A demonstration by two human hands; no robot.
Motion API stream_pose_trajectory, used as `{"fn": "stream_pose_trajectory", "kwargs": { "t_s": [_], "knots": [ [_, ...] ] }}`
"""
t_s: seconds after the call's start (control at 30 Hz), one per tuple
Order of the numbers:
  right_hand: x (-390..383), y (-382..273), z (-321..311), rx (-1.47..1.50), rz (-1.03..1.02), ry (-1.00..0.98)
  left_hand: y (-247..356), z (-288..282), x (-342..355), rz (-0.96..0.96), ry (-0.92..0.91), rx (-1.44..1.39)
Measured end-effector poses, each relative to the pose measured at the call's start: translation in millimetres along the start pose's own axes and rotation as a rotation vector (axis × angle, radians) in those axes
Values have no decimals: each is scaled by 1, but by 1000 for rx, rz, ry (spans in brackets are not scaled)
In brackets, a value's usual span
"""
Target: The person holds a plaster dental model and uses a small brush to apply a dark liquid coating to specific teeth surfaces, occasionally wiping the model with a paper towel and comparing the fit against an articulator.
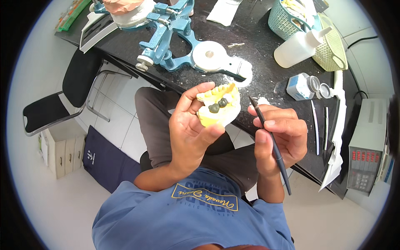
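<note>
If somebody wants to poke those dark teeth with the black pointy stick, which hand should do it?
Probably the right hand: it holds the black pointy stick like a pencil, tip beside the yellow tooth model but not touching. The left hand is busy holding that model, its two dark teeth showing.

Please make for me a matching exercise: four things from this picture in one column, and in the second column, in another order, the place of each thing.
Things:
1. yellow dental model
2. slim black tool
3. whitish squeeze bottle
4. black chair

Places:
A. on the dark table, near the teal basket
B. held in the right hand
C. on the tiled floor
D. held in the left hand

Right pairs: 1-D, 2-B, 3-A, 4-C
</note>
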State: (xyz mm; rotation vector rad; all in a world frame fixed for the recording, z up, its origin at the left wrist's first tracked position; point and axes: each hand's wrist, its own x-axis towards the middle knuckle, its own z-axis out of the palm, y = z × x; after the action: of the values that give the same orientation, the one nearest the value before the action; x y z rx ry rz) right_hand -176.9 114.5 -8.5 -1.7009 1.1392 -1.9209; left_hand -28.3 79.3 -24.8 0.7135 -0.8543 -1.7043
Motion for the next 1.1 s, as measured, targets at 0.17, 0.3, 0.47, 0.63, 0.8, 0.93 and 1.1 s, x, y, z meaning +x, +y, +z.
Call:
{"fn": "stream_pose_trajectory", "kwargs": {
  "t_s": [0.17,0.3,0.47,0.63,0.8,0.93,1.1],
  "knots": [
    [3,3,5,87,-23,-43,3,4,-1,56,22,89],
    [1,9,8,141,-63,-19,-4,-7,1,138,-107,-18],
    [1,8,6,89,-68,-45,-3,-4,-1,113,-77,-14],
    [1,8,5,67,-49,-73,-2,4,-2,77,37,127],
    [2,5,7,50,-22,-85,-2,3,-3,91,37,118],
    [2,7,5,34,-29,-89,-3,5,-2,82,41,120],
    [3,5,4,43,-21,-87,-5,-5,-2,99,-89,-18]
  ]
}}
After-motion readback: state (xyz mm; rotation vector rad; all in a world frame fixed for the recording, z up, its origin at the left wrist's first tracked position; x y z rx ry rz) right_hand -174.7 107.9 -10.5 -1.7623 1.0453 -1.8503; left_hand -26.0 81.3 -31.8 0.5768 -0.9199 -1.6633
